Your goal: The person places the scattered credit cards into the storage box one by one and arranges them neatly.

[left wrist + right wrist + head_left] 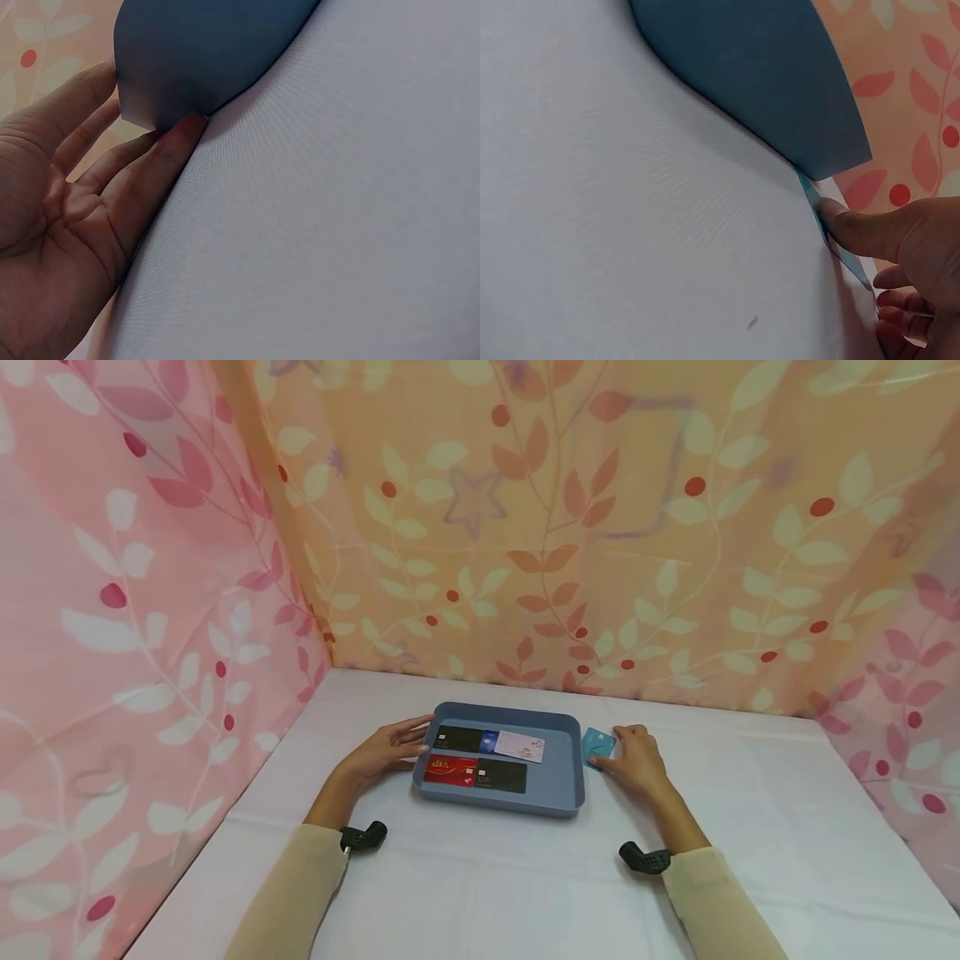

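Note:
A blue-grey tray [557, 777] lies on the white-covered table with several cards in it. In its upper row are a black card [459, 739], a blue card [489, 742] and a whitish patterned card [521, 747] overlapping it; below lie a red VIP card [450, 770] and a black VIP card [502, 776]. My left hand [384, 750] rests its extended fingers against the tray's left wall. Just beyond the right wall, my right hand [637, 762] pinches a teal card [597, 747] by its edges, thumb [855, 229] on the near side. The card lies low at the table.
White cloth [495, 885] covers the table. An orange leaf-patterned curtain [480, 568] hangs along the back edge, with a pink one [150, 635] on the left and another [915, 685] on the right. Black wrist devices [364, 837] sit at both sleeve cuffs.

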`<state>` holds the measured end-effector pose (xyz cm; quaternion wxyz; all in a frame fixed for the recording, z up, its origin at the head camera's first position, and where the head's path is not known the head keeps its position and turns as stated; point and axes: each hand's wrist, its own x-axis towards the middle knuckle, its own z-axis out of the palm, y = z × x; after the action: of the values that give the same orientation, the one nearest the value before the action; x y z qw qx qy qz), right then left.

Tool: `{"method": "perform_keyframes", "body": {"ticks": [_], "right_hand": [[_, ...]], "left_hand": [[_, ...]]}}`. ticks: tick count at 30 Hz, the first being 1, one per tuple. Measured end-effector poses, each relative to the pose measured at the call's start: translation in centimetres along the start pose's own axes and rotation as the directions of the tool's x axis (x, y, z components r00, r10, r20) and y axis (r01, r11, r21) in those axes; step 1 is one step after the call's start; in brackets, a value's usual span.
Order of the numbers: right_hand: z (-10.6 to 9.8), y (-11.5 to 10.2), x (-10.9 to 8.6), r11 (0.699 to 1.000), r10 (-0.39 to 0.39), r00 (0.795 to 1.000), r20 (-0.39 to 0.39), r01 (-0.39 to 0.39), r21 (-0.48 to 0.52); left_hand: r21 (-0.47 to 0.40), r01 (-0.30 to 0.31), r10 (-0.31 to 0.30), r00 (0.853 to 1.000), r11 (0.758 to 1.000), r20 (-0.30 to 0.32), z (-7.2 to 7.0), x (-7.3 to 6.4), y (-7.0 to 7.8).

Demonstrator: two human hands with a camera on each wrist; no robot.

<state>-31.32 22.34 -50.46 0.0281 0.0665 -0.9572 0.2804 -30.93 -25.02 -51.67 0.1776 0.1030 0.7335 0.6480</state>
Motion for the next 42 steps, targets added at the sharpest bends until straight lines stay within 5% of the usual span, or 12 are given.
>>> {"method": "perform_keyframes", "body": {"ticks": [6,15,24,42], "right_hand": [[-0.4,-0.2,0.1,0.999,-0.009,1.0,0.006,0.009,-0.034],[-1.1,-0.9,1.3,0.996,0.077,0.988,0.13,-0.071,-0.052],[-1.7,-1.1,2.0,0.992,0.127,0.977,0.171,-0.124,-0.028],[-3.0,0.8,0.3,0.987,0.096,0.995,0.041,-0.1,0.123]], "left_hand": [[0.002,0.015,-0.015,1.0,1.0,-0.005,0.2,0.1,0.0],[0.01,0.032,-0.032,0.999,0.999,-0.026,0.1,0.0,0.1],[0.002,0.035,-0.035,0.999,0.999,-0.024,0.1,0.1,0.1],[-0.001,0.028,-0.028,0.999,1.0,-0.029,0.0,0.1,-0.1]]}}
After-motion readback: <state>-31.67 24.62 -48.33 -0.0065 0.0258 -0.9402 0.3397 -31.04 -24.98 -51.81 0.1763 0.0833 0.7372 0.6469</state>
